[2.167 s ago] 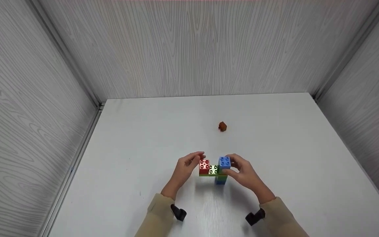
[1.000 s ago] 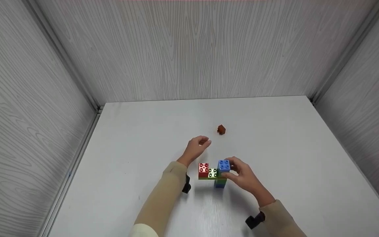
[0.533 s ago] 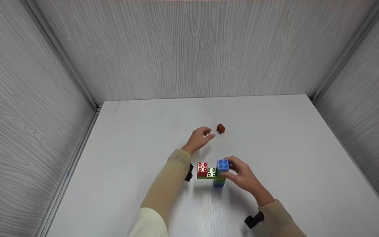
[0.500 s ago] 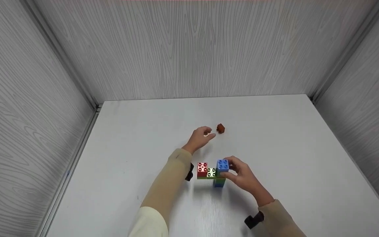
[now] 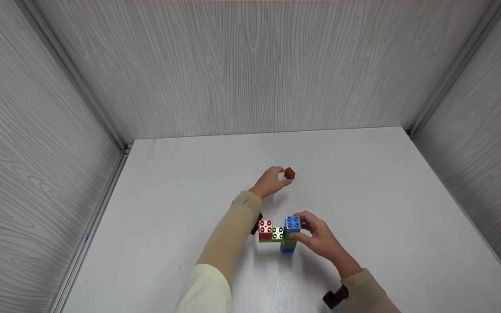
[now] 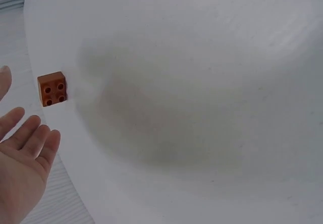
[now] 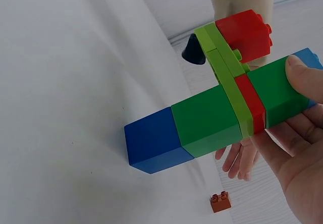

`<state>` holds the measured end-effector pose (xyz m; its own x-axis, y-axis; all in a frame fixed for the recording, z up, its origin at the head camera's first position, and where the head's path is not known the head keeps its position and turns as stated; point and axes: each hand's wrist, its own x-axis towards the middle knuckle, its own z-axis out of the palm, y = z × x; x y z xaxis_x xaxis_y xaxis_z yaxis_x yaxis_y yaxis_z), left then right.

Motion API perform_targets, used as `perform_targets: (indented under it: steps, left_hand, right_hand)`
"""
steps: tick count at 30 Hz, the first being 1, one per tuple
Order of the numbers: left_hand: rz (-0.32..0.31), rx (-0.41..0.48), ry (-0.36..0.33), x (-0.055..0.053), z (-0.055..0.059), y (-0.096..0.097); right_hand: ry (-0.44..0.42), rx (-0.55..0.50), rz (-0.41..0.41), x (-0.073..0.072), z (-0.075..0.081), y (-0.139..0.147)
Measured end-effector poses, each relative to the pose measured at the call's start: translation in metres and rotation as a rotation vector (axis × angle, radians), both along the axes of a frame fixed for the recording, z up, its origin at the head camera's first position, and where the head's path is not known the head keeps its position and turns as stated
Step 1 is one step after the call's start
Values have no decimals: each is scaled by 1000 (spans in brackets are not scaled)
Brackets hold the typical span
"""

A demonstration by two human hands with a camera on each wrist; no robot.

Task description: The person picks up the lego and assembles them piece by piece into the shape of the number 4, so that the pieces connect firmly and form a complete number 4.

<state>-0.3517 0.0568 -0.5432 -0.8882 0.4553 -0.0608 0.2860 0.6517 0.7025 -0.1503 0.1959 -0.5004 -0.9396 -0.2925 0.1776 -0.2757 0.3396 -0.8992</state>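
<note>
My right hand (image 5: 322,239) grips a tower of toy building bricks near its top. In the right wrist view, a dark blue brick (image 7: 157,141) forms the foot, below a green brick (image 7: 207,120). Above come lime plates (image 7: 222,65), a thin red piece (image 7: 251,100), another green brick (image 7: 276,90) and a light blue top brick (image 5: 292,223). A red brick (image 5: 265,228) sits on the plates' overhanging left end. Farther back, my left hand (image 5: 270,181) reaches toward a small brown brick (image 5: 290,173). The left wrist view shows its spread fingers apart from that brick.
The white table (image 5: 189,187) carries the bricks. Wood-grain panels (image 5: 250,65) close it in at the back and on both sides. A black wrist device (image 5: 335,297) is on the right sleeve. My left forearm (image 5: 233,230) passes beside the tower.
My left hand has moved from beside the red brick forward to the brown brick, and its thumb and fingers now lie near that brick. The right hand keeps holding the tower in place.
</note>
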Motion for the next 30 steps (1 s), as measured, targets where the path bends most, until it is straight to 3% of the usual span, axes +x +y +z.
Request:
perform_targets:
  steps: [7, 14, 19, 25, 30]
  left_hand:
    - [6, -61, -9, -11, 1, 2]
    - [37, -68, -28, -22, -2, 5]
    - [73, -58, -38, -22, -10, 10]
    - [112, -29, 3, -22, -14, 23]
    - [144, -80, 27, -27, -20, 28]
  right_hand:
    - [7, -6, 6, 0, -3, -1]
    - [17, -3, -11, -2, -4, 0]
    - [7, -16, 9, -1, -6, 0]
    - [6, -30, 10, 0, -9, 2]
    - [15, -39, 6, -3, -15, 3]
